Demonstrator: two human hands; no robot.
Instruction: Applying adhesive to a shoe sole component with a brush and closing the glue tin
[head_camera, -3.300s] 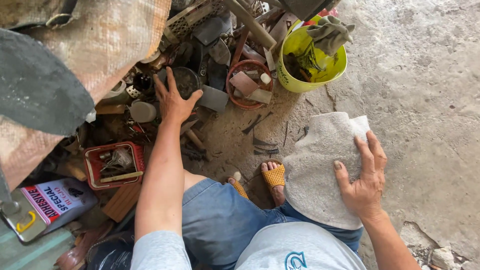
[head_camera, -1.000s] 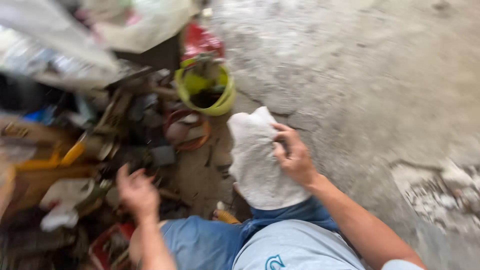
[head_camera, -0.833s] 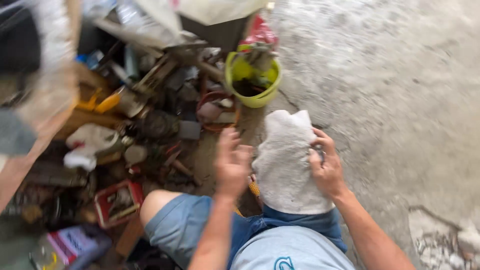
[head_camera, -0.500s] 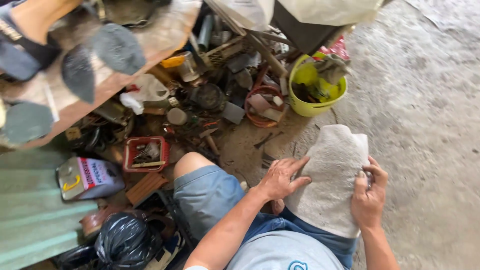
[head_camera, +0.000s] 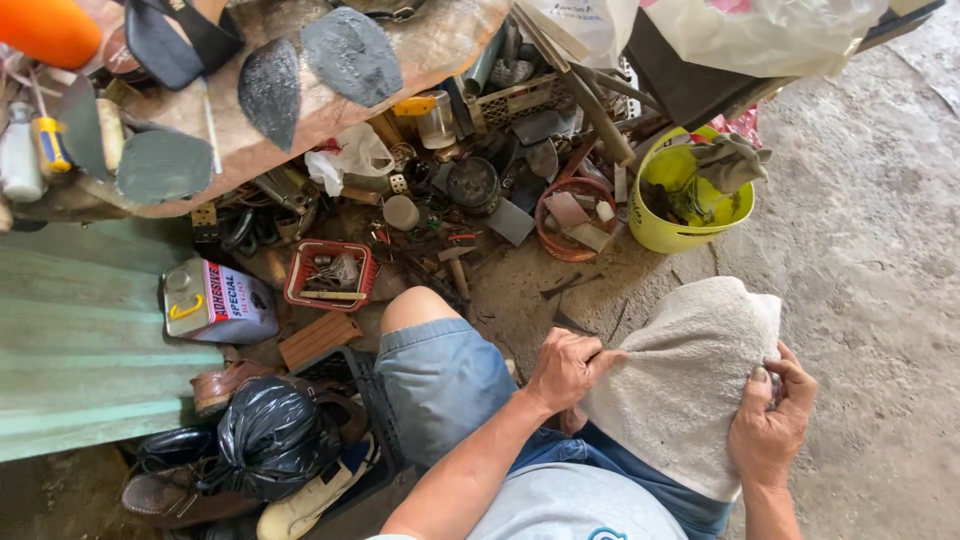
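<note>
Low and right of centre in the frame, a grey towel (head_camera: 690, 380) lies draped over the person's right knee. The left hand (head_camera: 565, 368) grips its left edge with fingers curled shut on the cloth, and the right hand (head_camera: 772, 428) pinches the right edge, thumb on top. The cloth is being spread; smoothing it calls for an even outward pull.

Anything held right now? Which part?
Yes: a grey towel draped over the right knee. Left hand grips its left edge, right hand its right edge.
</note>
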